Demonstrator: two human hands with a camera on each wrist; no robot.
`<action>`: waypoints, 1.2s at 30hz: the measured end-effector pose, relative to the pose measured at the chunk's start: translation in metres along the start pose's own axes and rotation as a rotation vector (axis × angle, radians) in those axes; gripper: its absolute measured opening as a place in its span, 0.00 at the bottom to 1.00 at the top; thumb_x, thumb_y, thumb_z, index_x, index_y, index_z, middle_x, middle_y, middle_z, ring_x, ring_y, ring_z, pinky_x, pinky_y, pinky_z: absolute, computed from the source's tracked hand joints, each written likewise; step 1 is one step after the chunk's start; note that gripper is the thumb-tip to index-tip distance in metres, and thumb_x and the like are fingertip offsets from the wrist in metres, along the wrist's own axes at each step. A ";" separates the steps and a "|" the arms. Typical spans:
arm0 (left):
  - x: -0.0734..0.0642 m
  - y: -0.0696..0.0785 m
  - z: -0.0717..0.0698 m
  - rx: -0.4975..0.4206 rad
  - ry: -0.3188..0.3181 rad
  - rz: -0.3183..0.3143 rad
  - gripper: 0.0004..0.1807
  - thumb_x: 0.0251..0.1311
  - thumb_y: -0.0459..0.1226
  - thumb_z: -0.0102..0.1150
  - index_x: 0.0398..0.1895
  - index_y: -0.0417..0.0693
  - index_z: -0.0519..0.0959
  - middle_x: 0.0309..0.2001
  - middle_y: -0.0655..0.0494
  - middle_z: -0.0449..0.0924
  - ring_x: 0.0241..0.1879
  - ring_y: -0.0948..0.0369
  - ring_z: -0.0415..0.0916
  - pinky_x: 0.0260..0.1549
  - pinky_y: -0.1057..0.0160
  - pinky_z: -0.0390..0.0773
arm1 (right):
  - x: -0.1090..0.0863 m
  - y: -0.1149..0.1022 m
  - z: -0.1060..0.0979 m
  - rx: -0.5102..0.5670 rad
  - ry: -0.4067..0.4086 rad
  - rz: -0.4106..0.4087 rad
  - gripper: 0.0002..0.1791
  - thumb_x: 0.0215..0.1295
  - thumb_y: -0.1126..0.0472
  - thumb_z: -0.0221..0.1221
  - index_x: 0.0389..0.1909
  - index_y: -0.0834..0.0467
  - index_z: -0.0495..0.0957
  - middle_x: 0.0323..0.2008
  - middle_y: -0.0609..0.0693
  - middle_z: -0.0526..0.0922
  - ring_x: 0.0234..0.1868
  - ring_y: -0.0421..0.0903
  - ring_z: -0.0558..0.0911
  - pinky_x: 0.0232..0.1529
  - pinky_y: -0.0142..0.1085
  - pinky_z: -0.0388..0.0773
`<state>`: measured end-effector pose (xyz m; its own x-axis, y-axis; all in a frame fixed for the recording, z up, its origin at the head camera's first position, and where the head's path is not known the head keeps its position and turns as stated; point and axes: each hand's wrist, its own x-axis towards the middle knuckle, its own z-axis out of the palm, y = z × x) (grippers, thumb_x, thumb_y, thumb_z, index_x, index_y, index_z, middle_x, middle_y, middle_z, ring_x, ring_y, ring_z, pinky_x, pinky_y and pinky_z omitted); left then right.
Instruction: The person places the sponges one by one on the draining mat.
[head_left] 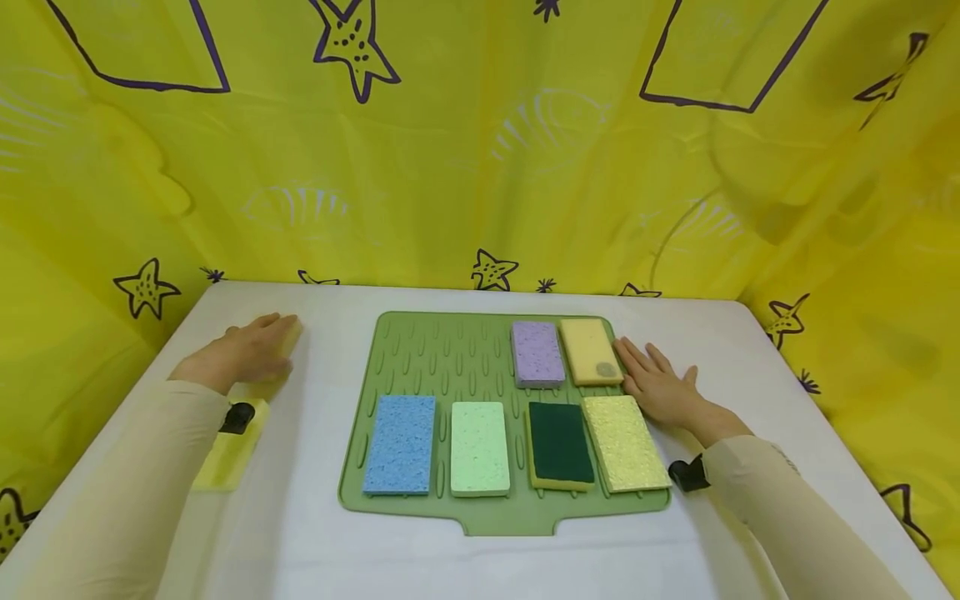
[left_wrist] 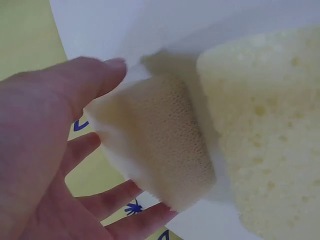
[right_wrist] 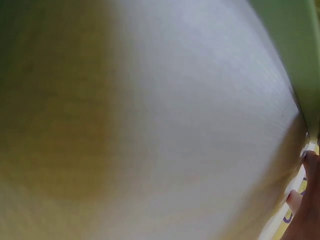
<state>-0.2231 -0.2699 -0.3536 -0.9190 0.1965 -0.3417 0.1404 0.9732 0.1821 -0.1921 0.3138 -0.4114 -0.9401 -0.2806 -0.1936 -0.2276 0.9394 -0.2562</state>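
Observation:
At the far left of the table, my left hand (head_left: 251, 350) holds a pale yellow sponge (left_wrist: 165, 135), thumb along one edge and fingers along the other. The sponge is tilted in the left wrist view, and the hand covers much of it in the head view. Just nearer lies another pale yellow sponge (head_left: 228, 458), partly behind the forearm. My right hand (head_left: 663, 387) lies spread at the right edge of a green ridged mat (head_left: 442, 342), fingertips close beside a cream sponge (head_left: 590, 346) with a grey spot. Only a sliver of that hand shows in the right wrist view.
Also on the mat are a purple sponge (head_left: 537, 350), a blue sponge (head_left: 401, 442), a mint green sponge (head_left: 480, 446), a dark green-topped sponge (head_left: 561, 442) and a yellow sponge (head_left: 626, 442). A yellow patterned curtain (head_left: 450, 167) stands behind and beside the white table (head_left: 315, 450).

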 end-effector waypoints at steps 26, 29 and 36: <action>0.003 0.003 0.004 -0.020 0.075 0.018 0.37 0.65 0.35 0.51 0.76 0.36 0.51 0.73 0.25 0.48 0.62 0.16 0.52 0.59 0.23 0.58 | 0.002 0.004 0.000 -0.015 -0.010 0.010 0.35 0.80 0.46 0.34 0.80 0.52 0.36 0.80 0.58 0.39 0.77 0.71 0.40 0.56 0.84 0.28; 0.002 0.003 0.005 -0.019 0.097 0.014 0.36 0.65 0.35 0.52 0.75 0.38 0.53 0.72 0.26 0.50 0.59 0.15 0.55 0.55 0.22 0.61 | 0.002 0.004 0.000 -0.018 -0.008 0.008 0.35 0.80 0.46 0.33 0.80 0.51 0.35 0.80 0.58 0.39 0.77 0.71 0.40 0.56 0.84 0.29; 0.003 0.002 0.002 0.025 0.152 0.033 0.33 0.66 0.36 0.49 0.74 0.42 0.56 0.70 0.28 0.55 0.54 0.19 0.62 0.48 0.25 0.68 | 0.002 0.001 0.002 -0.002 0.006 0.000 0.35 0.80 0.46 0.34 0.80 0.51 0.36 0.80 0.58 0.40 0.77 0.71 0.40 0.56 0.84 0.27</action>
<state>-0.2250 -0.2672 -0.3562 -0.9586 0.2099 -0.1922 0.1788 0.9696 0.1672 -0.1934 0.3135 -0.4138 -0.9418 -0.2789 -0.1876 -0.2278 0.9400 -0.2540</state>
